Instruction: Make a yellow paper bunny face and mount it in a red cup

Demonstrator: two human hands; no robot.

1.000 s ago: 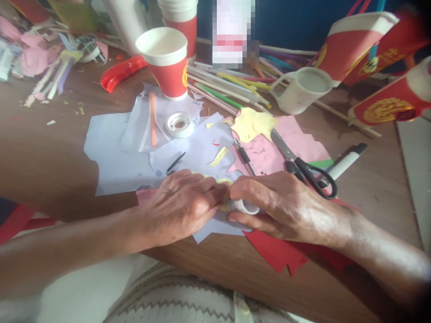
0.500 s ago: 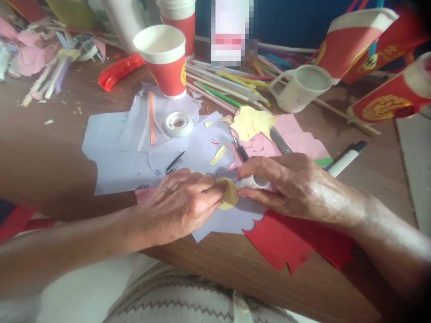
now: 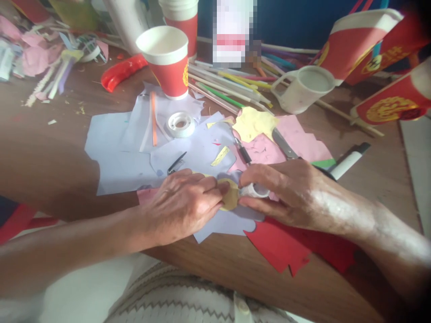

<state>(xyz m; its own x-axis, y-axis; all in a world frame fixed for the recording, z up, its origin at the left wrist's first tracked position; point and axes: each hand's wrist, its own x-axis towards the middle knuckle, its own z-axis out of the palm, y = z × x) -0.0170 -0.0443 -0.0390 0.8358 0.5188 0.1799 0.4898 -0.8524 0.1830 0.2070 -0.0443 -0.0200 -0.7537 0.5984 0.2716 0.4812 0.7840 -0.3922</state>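
My left hand (image 3: 193, 204) is closed, with thumb and fingertips pinching the edge of a round yellow paper disc (image 3: 230, 197). Between the thumb and forefinger of my right hand (image 3: 281, 193) is a small white tape roll (image 3: 258, 190), close to the disc's right side. Under both hands lie lilac paper sheets (image 3: 229, 222). Just beyond them are a black pen (image 3: 244, 152), scissors (image 3: 284, 143) partly hidden by my right hand, a yellow paper scrap (image 3: 254, 123) and pink paper (image 3: 299, 134). Red paper (image 3: 279, 244) lies below my right wrist.
A white tape ring (image 3: 181, 124) and a red-and-white paper cup (image 3: 164, 63) stand beyond the hands. Several thin sticks (image 3: 229, 87), a white mug (image 3: 305, 89) and more red cups (image 3: 362, 42) are farther back. A red-handled tool (image 3: 123, 72) lies at left, a marker (image 3: 350, 161) at right.
The whole view has shifted slightly, so things sit a little farther right. Both hands keep nearly the same hold; more of the scissors shows beside my right hand.
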